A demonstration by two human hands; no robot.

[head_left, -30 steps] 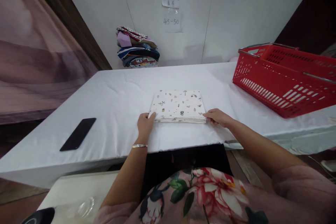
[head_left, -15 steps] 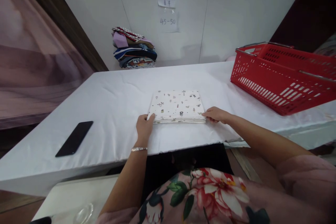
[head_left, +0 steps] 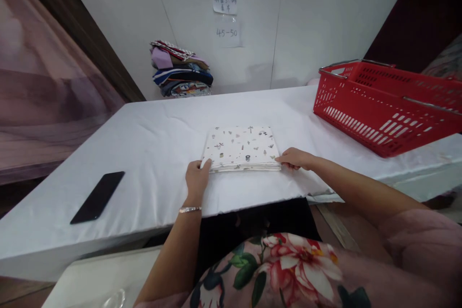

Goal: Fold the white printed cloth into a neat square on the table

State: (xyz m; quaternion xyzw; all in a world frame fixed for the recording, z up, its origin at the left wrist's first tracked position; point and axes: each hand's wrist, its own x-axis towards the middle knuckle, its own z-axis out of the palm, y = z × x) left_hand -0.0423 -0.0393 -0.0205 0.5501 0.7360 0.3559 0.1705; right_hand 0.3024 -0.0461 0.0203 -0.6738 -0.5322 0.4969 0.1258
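Observation:
A white cloth with small printed plants and shapes [head_left: 240,147] lies folded into a flat, layered rectangle on the white-covered table [head_left: 151,139]. At its near left corner, my left hand [head_left: 197,177] pinches the edge, thumb on top and fingers beneath or beside it. My right hand [head_left: 296,158] grips the near right corner between thumb and fingers. The folded layers show along the near edge, between both hands. The fingertips under the cloth are partly hidden.
A red plastic basket [head_left: 382,115] with metal handles stands on the table's right. A black phone [head_left: 98,197] lies at the left. Behind the far edge is a pile of folded cloths [head_left: 182,70] against the wall, with paper signs [head_left: 226,32] above.
Both hands keep hold of the cloth's near corners, and it stays folded. The whole view has shifted slightly; nothing else visibly differs.

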